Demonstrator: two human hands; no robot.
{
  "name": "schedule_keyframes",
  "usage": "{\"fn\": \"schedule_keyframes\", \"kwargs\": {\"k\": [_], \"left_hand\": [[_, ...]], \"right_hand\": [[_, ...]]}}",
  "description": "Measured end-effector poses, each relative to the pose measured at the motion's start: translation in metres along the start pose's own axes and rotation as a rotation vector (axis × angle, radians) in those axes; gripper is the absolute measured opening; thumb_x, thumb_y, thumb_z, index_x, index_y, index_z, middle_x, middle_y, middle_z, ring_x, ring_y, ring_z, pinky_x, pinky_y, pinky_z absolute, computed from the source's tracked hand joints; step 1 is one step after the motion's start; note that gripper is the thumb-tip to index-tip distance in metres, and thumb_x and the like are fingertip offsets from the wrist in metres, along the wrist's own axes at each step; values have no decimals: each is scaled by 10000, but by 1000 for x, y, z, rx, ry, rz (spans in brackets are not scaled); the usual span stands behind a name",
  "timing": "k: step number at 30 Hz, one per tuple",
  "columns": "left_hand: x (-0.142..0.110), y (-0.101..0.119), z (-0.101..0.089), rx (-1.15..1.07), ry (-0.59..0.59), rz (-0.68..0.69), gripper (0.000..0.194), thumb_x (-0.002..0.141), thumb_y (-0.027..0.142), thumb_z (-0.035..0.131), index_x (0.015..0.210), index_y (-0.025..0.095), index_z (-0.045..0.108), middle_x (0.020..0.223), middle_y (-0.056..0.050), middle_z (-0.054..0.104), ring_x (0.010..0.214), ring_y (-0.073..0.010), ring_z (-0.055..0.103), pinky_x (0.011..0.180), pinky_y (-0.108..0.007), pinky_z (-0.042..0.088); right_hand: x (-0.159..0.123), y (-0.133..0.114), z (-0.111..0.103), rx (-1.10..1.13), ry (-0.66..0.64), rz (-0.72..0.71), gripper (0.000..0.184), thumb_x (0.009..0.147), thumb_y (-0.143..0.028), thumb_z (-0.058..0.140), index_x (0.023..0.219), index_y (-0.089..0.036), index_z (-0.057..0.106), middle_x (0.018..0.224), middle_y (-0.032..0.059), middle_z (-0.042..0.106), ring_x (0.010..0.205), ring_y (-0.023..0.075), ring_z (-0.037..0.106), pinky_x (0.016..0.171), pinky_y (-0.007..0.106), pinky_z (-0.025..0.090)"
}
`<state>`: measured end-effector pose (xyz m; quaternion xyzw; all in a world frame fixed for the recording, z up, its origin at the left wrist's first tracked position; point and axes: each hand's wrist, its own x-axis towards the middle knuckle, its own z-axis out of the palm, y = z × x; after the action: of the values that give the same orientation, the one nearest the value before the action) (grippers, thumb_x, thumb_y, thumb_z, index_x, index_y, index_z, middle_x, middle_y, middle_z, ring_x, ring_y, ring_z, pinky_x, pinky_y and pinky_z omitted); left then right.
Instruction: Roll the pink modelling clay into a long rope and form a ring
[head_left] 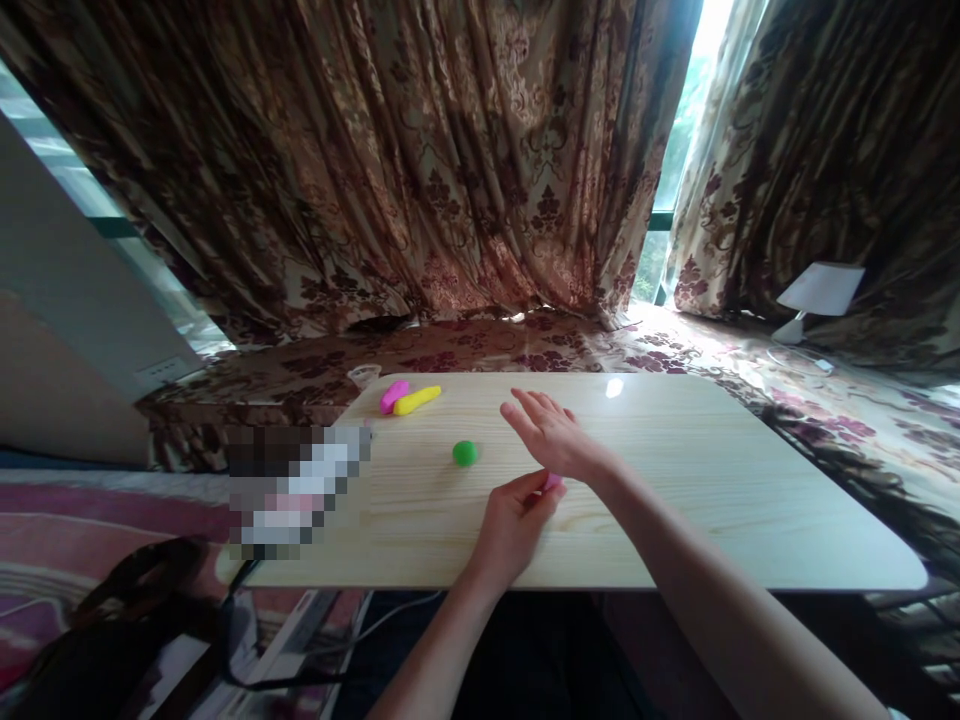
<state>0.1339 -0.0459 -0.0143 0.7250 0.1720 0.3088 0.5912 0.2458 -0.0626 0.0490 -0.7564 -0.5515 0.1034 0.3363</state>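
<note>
Left hand (pixel 514 520) pinches a small pink piece (pixel 553 481) at its fingertips, low centre of the table (pixel 712 500); right hand (pixel 551 432) hovers flat and open right above it, holding nothing. Green ball (pixel 465 452) at 10 o'clock from the hands, nearby. Farther out at 11 o'clock: pink roll (pixel 393 395) and yellow roll (pixel 417 400) touching, clear cup (pixel 364 376) just beyond.

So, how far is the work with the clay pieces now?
Looks done: a pink roll and a yellow roll lie at the table's far edge. In hand: a pink piece between left hand and flat right hand. Left: the untouched green ball.
</note>
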Motion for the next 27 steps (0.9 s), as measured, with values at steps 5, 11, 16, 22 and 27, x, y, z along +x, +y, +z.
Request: {"fn": "schedule_keyframes", "kwargs": {"k": [5,11,16,22,27], "left_hand": [[1,0,0,-48,22,0,192,769,318,611,804,144,684,768,-28,656,703,-161,579,656,-248,457],[3,-1,-10,-128,166,-7,264,777,350,611,959,162,647,1015,-73,634,928,-194,600,800,-291,490],[-1,2,-12,-235,192,-39,334,802,361,590,1077,173,559,987,-54,651,909,-182,625,828,-311,502],[-4,6,-11,-280,129,-74,372,768,302,642,1093,191,498,868,-7,649,771,-133,640,769,-277,519],[-6,7,-12,-263,130,-86,273,777,279,642,997,188,509,812,22,633,746,-104,626,735,-220,497]], "right_hand": [[-1,6,4,95,39,6,547,894,-558,353,1293,-207,482,1338,139,475,1261,329,368,1011,590,210],[-28,33,-29,269,183,-90,433,914,-440,394,1300,-251,452,1316,73,489,1219,222,434,1027,417,319],[-74,42,-11,408,97,-161,372,817,-305,595,1183,-252,550,1133,49,583,897,176,615,783,311,512],[-82,42,0,496,157,-184,245,843,-239,551,1073,-222,633,906,34,596,786,156,592,702,274,495],[-82,43,-6,462,165,-217,247,827,-284,586,1059,-221,640,869,30,603,775,168,583,697,289,485]]}}
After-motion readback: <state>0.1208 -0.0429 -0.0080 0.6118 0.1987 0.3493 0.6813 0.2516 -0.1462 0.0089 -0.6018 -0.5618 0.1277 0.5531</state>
